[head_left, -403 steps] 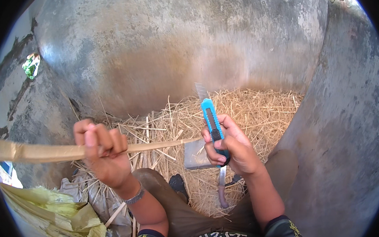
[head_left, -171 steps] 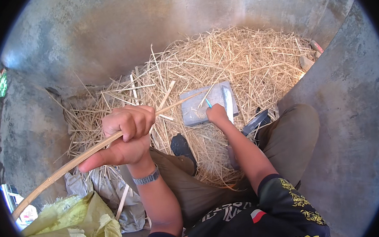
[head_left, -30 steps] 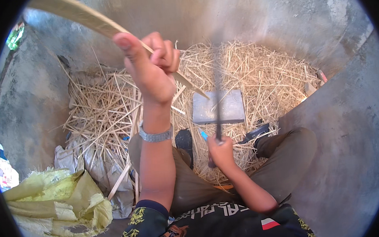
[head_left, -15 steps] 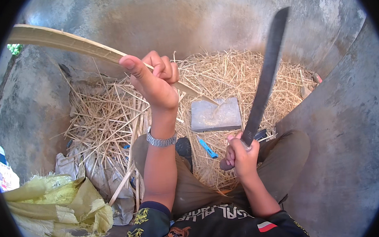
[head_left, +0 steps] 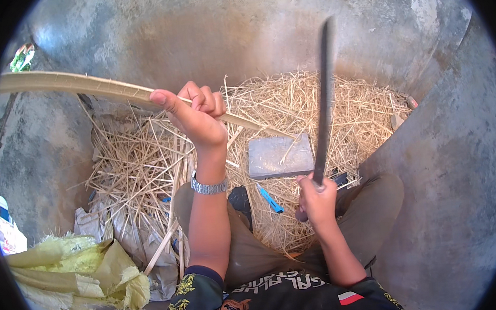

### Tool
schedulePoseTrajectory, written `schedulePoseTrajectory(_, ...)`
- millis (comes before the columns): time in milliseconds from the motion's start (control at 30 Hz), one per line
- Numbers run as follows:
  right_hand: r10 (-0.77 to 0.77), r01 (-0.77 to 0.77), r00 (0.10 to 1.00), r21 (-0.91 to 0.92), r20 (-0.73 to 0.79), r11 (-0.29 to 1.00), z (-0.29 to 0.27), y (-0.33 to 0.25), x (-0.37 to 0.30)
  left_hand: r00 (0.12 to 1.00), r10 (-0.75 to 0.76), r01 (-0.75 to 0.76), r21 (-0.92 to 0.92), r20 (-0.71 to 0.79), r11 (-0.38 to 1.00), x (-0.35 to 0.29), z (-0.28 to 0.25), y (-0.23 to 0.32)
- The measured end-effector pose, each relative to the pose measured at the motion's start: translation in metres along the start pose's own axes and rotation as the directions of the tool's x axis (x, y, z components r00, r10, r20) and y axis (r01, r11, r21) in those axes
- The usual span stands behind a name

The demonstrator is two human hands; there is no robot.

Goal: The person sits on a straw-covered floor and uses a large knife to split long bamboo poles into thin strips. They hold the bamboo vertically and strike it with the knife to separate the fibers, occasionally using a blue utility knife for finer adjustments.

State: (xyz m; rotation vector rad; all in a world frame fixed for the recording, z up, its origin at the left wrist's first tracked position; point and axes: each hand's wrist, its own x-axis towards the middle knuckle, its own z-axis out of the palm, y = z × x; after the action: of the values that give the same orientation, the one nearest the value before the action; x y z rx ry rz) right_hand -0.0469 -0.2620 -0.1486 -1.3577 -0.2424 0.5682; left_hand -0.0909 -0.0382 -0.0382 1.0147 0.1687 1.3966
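A long, pale strip of split bamboo [head_left: 93, 88] runs from the upper left down through my left hand [head_left: 197, 115], whose fingers are curled round it. Its narrow far end reaches over the grey block [head_left: 279, 156] on the floor. In my right hand [head_left: 317, 199] is a machete [head_left: 323, 105], gripped by its handle. The dark blade points up and away, just right of the block, clear of the bamboo and seen nearly edge-on. A small splinter lies on the block's top.
Bamboo shavings [head_left: 140, 156] cover the floor on both sides of the block. A blue utility knife [head_left: 270, 199] lies between my legs. At lower left is a torn yellow sack [head_left: 90, 272]. A curved concrete wall [head_left: 207, 38] encloses the spot.
The machete blade has swung leftward and turned more edge-on. My left hand has come down a little and left with the bamboo strip, whose upper end sits lower.
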Motion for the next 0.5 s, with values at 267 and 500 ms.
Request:
schedulePoseTrajectory(267, 0.23, -0.197, 0.972, -0.374, 0.045, 0.906, -0.013, 0.119, 0.015, 0.999, -0.021, 0.02, 0.023, 0.044, 1.0, -0.009, 0.017, -0.006)
schedulePoseTrajectory(500, -0.044, 0.032, 0.997, -0.169, -0.067, 0.985, -0.006, 0.023, 0.004, 0.998, -0.02, 0.018, 0.033, 0.059, 0.999, -0.002, 0.005, 0.017)
